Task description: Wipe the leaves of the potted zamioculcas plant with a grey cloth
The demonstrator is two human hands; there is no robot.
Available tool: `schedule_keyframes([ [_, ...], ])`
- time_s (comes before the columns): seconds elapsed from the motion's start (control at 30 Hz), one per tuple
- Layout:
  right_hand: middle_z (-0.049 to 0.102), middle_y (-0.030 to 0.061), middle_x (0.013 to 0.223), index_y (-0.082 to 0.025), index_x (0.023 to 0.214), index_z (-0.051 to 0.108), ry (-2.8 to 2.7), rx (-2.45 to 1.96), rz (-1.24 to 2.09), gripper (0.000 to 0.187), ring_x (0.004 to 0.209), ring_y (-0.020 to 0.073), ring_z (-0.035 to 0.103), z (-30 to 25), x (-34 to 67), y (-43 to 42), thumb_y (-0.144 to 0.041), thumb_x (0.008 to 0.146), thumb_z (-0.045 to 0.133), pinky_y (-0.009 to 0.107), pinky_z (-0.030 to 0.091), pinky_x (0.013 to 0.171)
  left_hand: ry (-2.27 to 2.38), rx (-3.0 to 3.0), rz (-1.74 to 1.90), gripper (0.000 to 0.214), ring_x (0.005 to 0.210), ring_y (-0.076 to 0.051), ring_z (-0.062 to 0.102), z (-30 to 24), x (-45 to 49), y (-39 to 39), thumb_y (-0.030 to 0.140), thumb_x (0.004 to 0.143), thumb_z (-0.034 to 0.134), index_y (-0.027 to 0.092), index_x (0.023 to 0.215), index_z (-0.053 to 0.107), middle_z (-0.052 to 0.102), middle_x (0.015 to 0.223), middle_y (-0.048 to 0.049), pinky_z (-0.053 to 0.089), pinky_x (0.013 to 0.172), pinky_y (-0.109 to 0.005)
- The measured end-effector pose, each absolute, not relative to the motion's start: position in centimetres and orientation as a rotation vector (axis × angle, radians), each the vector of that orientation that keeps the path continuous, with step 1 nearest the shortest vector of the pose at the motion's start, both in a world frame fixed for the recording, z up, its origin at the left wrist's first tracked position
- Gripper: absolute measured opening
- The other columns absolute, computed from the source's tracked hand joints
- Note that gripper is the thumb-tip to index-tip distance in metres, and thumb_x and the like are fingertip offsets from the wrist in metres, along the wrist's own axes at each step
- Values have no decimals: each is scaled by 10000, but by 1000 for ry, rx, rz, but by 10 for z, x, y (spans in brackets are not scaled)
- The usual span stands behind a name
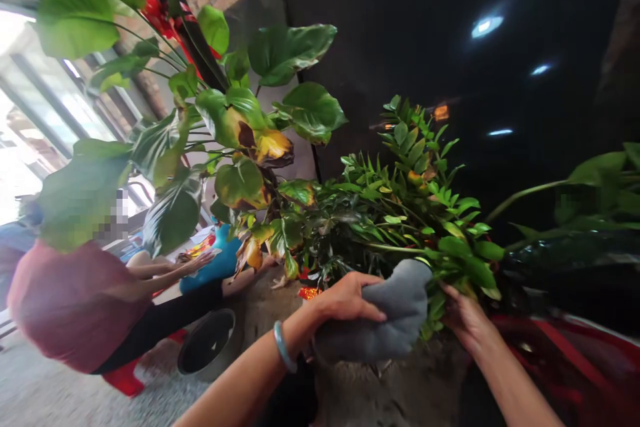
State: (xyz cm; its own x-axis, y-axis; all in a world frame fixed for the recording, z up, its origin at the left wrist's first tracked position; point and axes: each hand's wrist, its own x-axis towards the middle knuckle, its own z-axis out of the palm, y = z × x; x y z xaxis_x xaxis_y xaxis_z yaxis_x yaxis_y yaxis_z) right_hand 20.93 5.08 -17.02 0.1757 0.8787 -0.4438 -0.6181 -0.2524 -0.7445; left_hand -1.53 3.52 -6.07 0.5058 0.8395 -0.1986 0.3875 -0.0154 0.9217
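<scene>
My left hand (347, 298) grips a grey cloth (390, 320) and presses it against the glossy leaves of a small-leaved plant (400, 213). A blue-green bangle (283, 347) sits on that wrist. My right hand (463, 317) reaches under the same plant's leaves from the right; its fingers lie among the leaves and are partly hidden, seemingly supporting a leaf. Left of it stands a large-leaved plant (225, 127) with several yellow and brown leaves (270, 147).
A person in a red top (75, 300) sits at the left, arms stretched toward a table. A round dark pot (207, 343) stands on the speckled floor. Behind the plants are a dark glossy wall (450, 47) and brick. Red objects lie at the lower right.
</scene>
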Motion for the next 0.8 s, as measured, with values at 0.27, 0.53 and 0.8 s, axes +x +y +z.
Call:
schedule_keyframes([
  [0.27, 675, -25, 561, -235, 722, 629, -295, -1081, 1398, 299, 538, 216, 621, -161, 201, 53, -233, 465, 783, 315, 470, 465, 1191, 1470, 1297, 403, 695, -131, 565, -15, 4, 89, 206, 606, 727, 122, 998, 685, 648, 783, 16, 458, 649, -223],
  [0.53, 663, 4, 518, -219, 695, 639, -294, -1138, 1458, 251, 594, 260, 663, -165, 206, 51, -278, 482, 759, 333, 485, 488, 1400, 1843, 395, 398, 812, -203, 624, -66, -21, 40, 198, 603, 709, 168, 1000, 719, 705, 845, 9, 476, 694, -261],
  [0.8, 637, -24, 525, -229, 685, 611, -340, -1155, 1392, 292, 450, 176, 531, -170, 204, 56, -287, 457, 784, 286, 373, 405, 1469, 2006, 995, 490, 895, -212, 639, -4, 1, 45, 238, 702, 663, 174, 1187, 655, 719, 997, -28, 487, 820, -292],
])
